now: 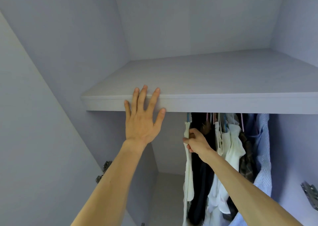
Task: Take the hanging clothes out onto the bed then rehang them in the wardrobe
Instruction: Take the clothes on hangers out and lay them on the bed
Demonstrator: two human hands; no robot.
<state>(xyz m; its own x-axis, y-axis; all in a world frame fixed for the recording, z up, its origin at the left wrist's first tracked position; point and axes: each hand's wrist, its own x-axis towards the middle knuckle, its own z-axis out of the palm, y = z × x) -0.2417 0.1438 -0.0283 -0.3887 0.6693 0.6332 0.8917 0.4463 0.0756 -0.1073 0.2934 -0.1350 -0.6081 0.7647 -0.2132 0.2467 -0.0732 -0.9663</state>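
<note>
Inside a pale lilac wardrobe, several garments hang packed together under the shelf (pixel 215 103). At the left end of the row is a cream garment (pixel 188 172) on a blue hanger (pixel 189 117); beside it hang a dark garment (pixel 203 182), white tops (pixel 232 148), a plaid piece (pixel 247 163) and a blue striped shirt (pixel 264 157). My right hand (pixel 196 142) grips the cream garment near its top. My left hand (pixel 142 117) lies flat with fingers spread on the shelf's front edge. The rail is hidden behind the shelf.
The upper compartment above the shelf holds nothing. Metal door hinges sit on the left side panel (pixel 103 171) and the right side panel (pixel 310 194). The space under the shelf to the left of the clothes has no garments.
</note>
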